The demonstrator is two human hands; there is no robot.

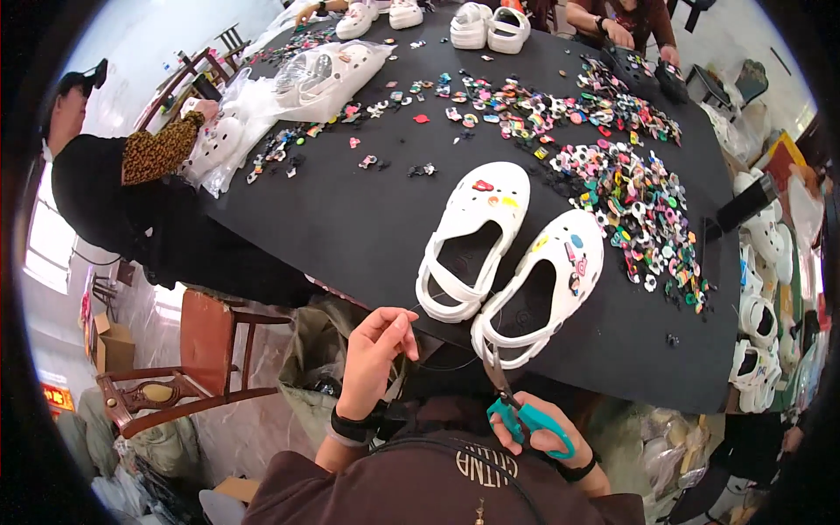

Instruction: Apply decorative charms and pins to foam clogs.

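Two white clogs stand side by side at the table's near edge, heels toward me. The left clog [477, 236] has red and yellow charms on its toe; the right clog [547, 280] carries several colourful charms. My right hand [547, 429] grips scissors [531, 423] with teal handles, fingers through the loops. Their blades point up at the right clog's heel strap. Left of the heels, my left hand [379, 357] is closed in a pinch. A thin cord [451, 367] curves between its fingers and the clogs; its exact ends are hard to make out.
Loose shoe charms [630, 192] lie heaped over the right and far parts of the black table [332, 227]. Bagged white clogs [328, 79] lie far left, near a person in black [114, 192]. Another person handles black clogs [634, 70] far right. A wooden chair [206, 350] stands left.
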